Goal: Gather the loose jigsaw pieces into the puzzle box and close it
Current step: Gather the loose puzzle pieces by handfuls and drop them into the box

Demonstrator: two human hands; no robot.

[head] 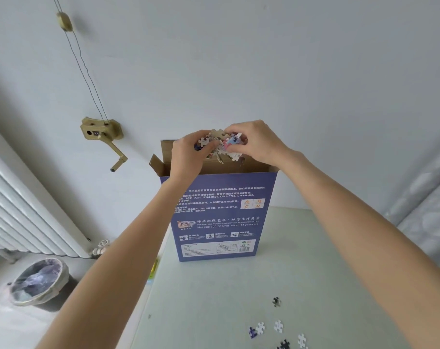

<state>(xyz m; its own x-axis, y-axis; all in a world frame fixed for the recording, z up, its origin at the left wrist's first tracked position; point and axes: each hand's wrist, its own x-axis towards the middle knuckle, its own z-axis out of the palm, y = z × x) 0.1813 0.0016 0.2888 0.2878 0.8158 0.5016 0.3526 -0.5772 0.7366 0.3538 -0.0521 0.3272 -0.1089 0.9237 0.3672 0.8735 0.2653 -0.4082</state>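
Both grips, left hand [188,149] and right hand [254,142], hold a clump of jigsaw pieces [222,146] above the open puzzle box [221,215]; next comes releasing them inside, then collecting the pieces left on the table [214,298].

puzzle box [221,217] back panel | logo "LZP" | "Net size 700*500mm About 14 years old" | grid letters A, B, C, D (Chinese text alongside)

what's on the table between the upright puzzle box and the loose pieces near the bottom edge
Nothing: in the head view the table is bare between the puzzle box and the loose pieces.
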